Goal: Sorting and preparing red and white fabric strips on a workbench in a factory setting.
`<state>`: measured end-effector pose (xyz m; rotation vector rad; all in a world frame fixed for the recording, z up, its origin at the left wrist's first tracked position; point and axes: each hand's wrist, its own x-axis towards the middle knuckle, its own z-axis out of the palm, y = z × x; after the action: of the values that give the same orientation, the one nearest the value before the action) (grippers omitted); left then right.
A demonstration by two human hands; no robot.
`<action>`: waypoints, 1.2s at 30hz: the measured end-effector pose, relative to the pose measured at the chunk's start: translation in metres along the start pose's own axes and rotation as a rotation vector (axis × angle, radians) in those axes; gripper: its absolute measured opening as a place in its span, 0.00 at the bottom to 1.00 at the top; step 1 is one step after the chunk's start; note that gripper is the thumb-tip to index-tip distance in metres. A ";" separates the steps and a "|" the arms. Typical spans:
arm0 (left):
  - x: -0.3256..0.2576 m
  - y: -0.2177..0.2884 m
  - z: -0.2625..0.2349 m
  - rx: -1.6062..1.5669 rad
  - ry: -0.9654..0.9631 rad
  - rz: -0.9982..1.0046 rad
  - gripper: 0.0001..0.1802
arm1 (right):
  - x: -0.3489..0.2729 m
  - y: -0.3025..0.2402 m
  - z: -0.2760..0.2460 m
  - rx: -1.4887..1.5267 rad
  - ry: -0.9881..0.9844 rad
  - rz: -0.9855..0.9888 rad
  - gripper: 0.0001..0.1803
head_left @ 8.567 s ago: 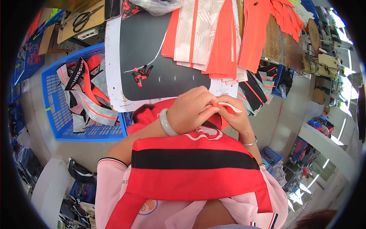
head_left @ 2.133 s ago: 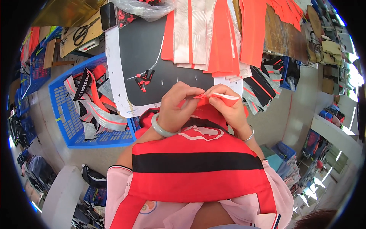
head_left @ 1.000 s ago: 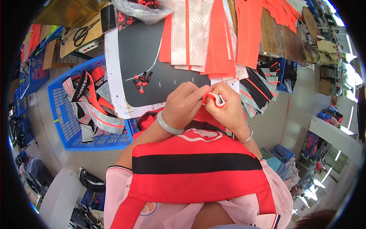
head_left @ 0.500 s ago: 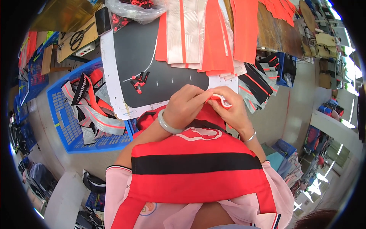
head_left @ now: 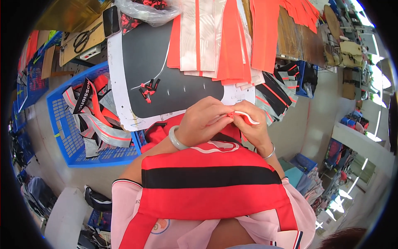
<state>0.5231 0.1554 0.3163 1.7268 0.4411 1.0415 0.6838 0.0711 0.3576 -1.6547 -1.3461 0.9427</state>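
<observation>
Over my lap, in front of the work table, both hands are closed with their fingertips meeting. My left hand (head_left: 202, 121) pinches one end of a folded orange-and-white fabric strip (head_left: 251, 119). The strip's other end passes between the thumb and fingers of my right hand (head_left: 253, 129), and its white edge curls out above that hand. A small red bit (head_left: 231, 115) shows between the fingertips; I cannot tell its kind. Beyond my hands, several small red-and-black pieces (head_left: 148, 91) lie on the dark grey mat (head_left: 166, 99), beside a thin white cord (head_left: 162, 68).
Orange and silvery strips (head_left: 203, 41) are stacked at the table's far side. A blue basket (head_left: 76, 155) of cut strips stands to the left. A clear bag (head_left: 168, 14), a phone (head_left: 111, 20) and scissors (head_left: 83, 40) lie farther back. My red apron (head_left: 211, 195) covers my lap.
The strip has turned between my fingers: its curled white end now points out to the right, longer and flatter. My hands have shifted slightly down and remain together.
</observation>
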 end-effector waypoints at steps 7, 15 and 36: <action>-0.003 -0.002 -0.007 0.022 0.030 0.029 0.13 | 0.008 0.003 0.004 -0.078 -0.021 -0.131 0.06; -0.003 -0.003 -0.011 0.165 -0.001 0.127 0.12 | 0.015 0.000 0.002 -0.125 -0.119 -0.093 0.06; -0.004 -0.002 -0.006 0.228 -0.142 0.131 0.13 | 0.008 0.012 0.002 -0.087 -0.103 -0.091 0.05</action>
<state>0.5166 0.1571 0.3130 2.0412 0.3713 0.9828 0.6886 0.0773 0.3451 -1.6130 -1.5386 0.9383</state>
